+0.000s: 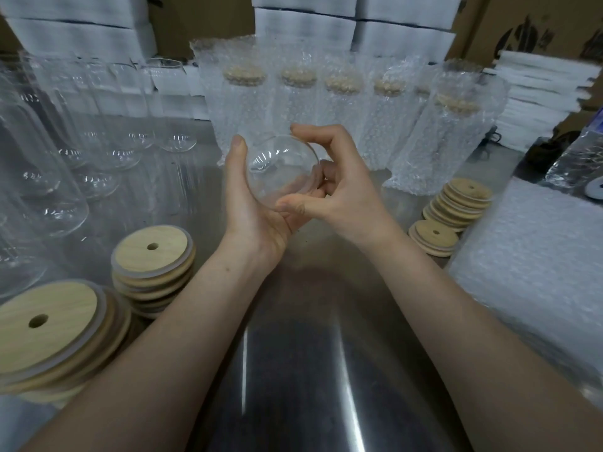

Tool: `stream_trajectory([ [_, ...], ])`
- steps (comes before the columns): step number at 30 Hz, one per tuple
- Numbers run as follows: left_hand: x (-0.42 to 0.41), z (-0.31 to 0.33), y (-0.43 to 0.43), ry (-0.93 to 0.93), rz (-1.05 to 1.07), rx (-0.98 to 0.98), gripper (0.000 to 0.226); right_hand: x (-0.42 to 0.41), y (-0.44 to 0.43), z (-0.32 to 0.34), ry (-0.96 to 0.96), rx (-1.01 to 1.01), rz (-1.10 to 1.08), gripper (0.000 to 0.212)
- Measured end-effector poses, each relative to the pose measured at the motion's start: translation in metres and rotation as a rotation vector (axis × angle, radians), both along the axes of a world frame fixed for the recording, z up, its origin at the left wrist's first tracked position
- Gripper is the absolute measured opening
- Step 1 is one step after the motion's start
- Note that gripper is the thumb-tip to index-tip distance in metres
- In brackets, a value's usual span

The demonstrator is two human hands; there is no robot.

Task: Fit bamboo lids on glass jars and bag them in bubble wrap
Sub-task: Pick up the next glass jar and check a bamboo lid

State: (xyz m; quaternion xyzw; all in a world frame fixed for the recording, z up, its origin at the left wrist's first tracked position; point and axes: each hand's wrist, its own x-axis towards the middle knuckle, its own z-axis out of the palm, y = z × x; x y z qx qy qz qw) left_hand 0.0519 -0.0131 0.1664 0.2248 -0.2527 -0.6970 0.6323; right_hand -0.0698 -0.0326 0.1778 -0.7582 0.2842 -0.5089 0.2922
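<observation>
Four stacks of round bamboo lids (153, 252) are set on a steel table (293, 370) before brown cardboard cartons (522, 27), with six bubble-wrapped jars (342, 125) farther back. One clear glass jar (280, 168) is clasped by the curled left hand (257, 203) and right hand (339, 190).

The nearest lid stack (49, 327) and the empty jars (39, 177) run off the left edge. Bubble wrap (228, 125) blurs the lids (243, 75) in the bagged jars (293, 106). The held jar (280, 168) screens much of the left hand (257, 210).
</observation>
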Motion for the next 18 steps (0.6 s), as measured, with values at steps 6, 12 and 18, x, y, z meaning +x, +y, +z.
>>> stream_trajectory([
  [6,-0.006,-0.004,0.000,-0.002,-0.043,-0.019,0.075,0.009,0.000,-0.008,-0.022,-0.118,-0.146,0.070],
  [12,-0.011,-0.003,0.003,-0.124,0.009,-0.033,0.070,0.010,-0.004,-0.011,-0.046,-0.177,-0.235,0.056],
  [18,-0.010,0.000,0.006,-0.169,0.007,-0.024,0.073,0.012,-0.002,-0.010,-0.059,-0.184,-0.286,0.050],
])
